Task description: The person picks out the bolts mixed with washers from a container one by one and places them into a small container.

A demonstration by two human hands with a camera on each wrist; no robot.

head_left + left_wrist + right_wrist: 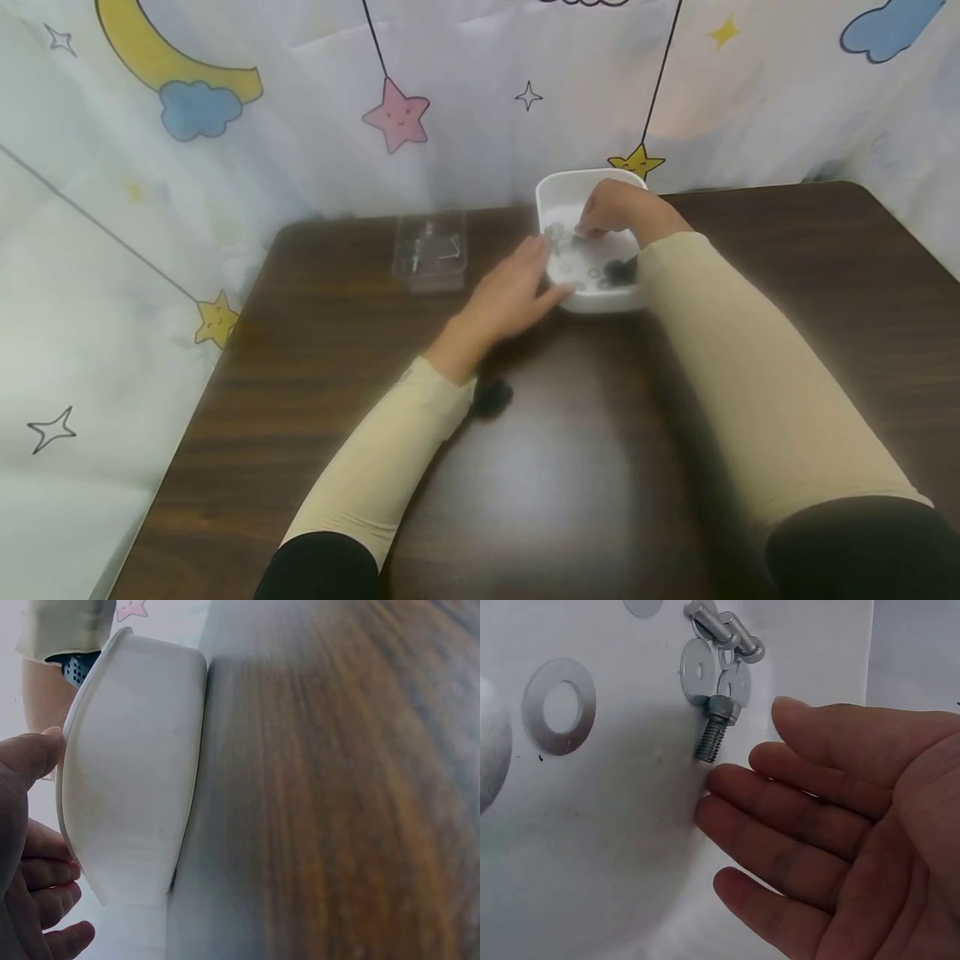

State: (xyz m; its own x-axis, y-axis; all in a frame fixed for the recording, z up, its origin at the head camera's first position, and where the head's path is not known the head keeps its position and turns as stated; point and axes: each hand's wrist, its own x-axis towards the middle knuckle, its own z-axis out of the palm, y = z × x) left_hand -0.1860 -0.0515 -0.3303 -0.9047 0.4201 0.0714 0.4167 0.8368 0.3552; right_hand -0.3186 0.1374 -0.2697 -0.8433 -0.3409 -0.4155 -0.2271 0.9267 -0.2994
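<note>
A white plastic basin (603, 302) stands at the back of the table. My left hand (510, 292) rests against its left side, thumb and fingers spread along the rim. In the left wrist view, the thumb and fingertips touch the rim of the basin (135, 765). Inside the basin, my right hand (618, 207) reaches down with loosely bent fingers. The right wrist view has its fingertips right beside a socket-head bolt (712, 739), with nothing seen between them. Two more bolts (714, 626) lie over small washers (690, 684), and a larger flat washer (585, 712) lies apart.
Left of the basin is a clear plastic box (435, 275) with small metal pieces inside. A patterned white curtain (480, 158) hangs directly behind the dark wooden table (322, 375). A black wrist-worn device (491, 398) shows under the left sleeve.
</note>
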